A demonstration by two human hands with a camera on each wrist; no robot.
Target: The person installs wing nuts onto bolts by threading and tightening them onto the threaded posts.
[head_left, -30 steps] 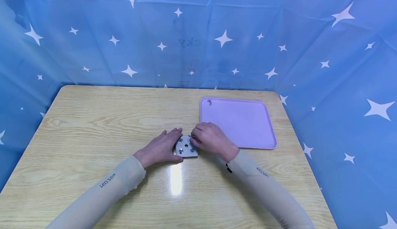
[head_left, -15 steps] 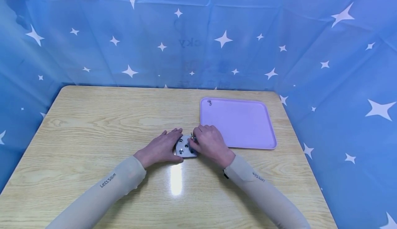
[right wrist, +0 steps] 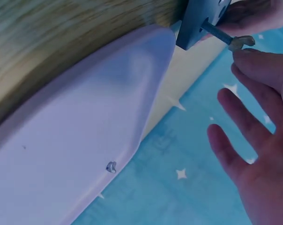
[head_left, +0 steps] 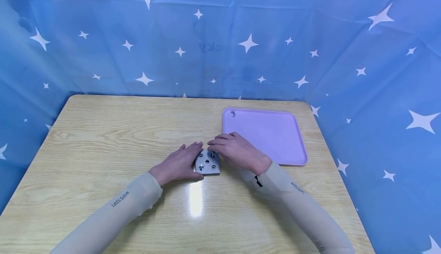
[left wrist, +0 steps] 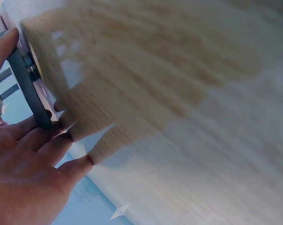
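Note:
A small metal plate (head_left: pixel 207 162) with several holes and one rounded corner lies on the table, and two bolts stand up from it. My left hand (head_left: pixel 180 162) grips the plate's left side, thumb at the near edge and fingers at the far edge. In the left wrist view the same plate (left wrist: pixel 30 91) sits between thumb and fingers. My right hand (head_left: pixel 237 151) is over the far right corner. A wing nut (right wrist: pixel 240 42) is on the end of the bolt (right wrist: pixel 218 32) there, pinched by my right thumb and forefinger; the other right fingers spread loosely.
A purple tray (head_left: pixel 272 137) lies behind and right of the plate. Near its far left corner rests another wing nut (right wrist: pixel 111 167). The wooden table (head_left: pixel 120 131) ends at a blue star-printed curtain (head_left: pixel 220 55) at the back and sides.
My right hand twisted inward over the bolt, then turned back with its fingers straighter, still at the wing nut. The left hand and the plate have stayed in place.

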